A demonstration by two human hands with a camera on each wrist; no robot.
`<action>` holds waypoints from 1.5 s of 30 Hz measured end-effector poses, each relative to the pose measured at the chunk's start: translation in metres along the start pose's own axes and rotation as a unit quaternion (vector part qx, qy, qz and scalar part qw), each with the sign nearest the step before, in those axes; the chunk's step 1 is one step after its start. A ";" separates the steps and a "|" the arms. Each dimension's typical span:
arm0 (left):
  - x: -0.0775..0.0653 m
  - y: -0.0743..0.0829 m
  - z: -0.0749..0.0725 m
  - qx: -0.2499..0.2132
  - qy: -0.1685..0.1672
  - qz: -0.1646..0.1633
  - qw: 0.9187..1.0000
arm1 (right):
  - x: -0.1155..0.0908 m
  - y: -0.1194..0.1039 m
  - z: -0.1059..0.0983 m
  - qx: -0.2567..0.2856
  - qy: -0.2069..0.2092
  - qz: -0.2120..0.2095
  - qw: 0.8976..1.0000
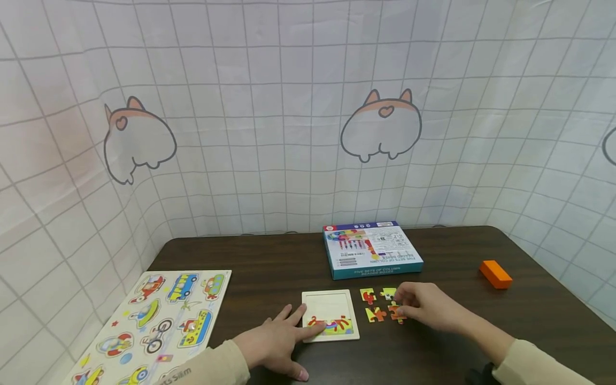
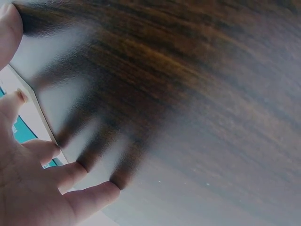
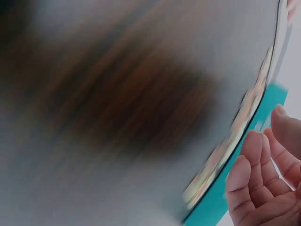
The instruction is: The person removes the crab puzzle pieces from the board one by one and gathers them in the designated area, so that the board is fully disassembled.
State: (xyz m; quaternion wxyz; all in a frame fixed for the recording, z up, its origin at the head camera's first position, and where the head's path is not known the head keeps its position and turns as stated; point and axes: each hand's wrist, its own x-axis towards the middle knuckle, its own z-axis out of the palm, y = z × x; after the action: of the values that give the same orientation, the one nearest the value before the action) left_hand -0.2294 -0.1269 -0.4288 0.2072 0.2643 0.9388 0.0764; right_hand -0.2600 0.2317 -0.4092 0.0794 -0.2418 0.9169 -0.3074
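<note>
My left hand lies spread beside a small wooden puzzle tray, its index finger reaching over the tray's edge onto the colourful pieces in the lower part. The upper part of the tray is bare. To the right of the tray, several loose jigsaw pieces lie on the dark table. Over the rightmost of these my right hand hovers with bent fingers, its thumb tip right by an orange and yellow piece. In the right wrist view the thumb stands apart from the fingers, and no piece shows between them.
Behind the loose pieces lies a flat toy box with a teal side. A large picture board of vehicles covers the table's left side. An orange block sits at the right. A gridded curtain hangs behind the table.
</note>
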 end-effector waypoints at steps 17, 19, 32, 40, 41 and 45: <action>-0.009 0.007 -0.007 0.002 0.017 0.003 1.000 | 0.064 -0.083 0.062 -0.011 -0.104 -0.080 0.991; -0.010 0.009 -0.010 0.004 0.016 -0.002 1.000 | 0.064 -0.084 0.063 -0.018 -0.104 -0.078 0.991; 0.031 -0.037 0.026 0.014 -0.003 0.071 0.997 | 0.065 -0.084 0.065 -0.029 -0.112 -0.060 0.992; 0.032 -0.037 0.029 0.025 0.001 0.085 0.996 | 0.067 -0.083 0.067 -0.037 -0.111 -0.062 0.991; 0.032 -0.037 0.029 0.026 0.001 0.087 0.996 | 0.067 -0.083 0.068 -0.037 -0.110 -0.062 0.991; 0.034 -0.037 0.031 0.036 -0.001 0.092 0.995 | 0.066 -0.084 0.067 -0.040 -0.108 -0.060 0.992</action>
State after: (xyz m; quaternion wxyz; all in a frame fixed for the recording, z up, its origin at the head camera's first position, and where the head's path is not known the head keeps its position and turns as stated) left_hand -0.2594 -0.1391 -0.4778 0.1902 0.3571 0.9125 0.0608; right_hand -0.2649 0.1056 -0.4124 0.1495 -0.3312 0.8984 -0.2468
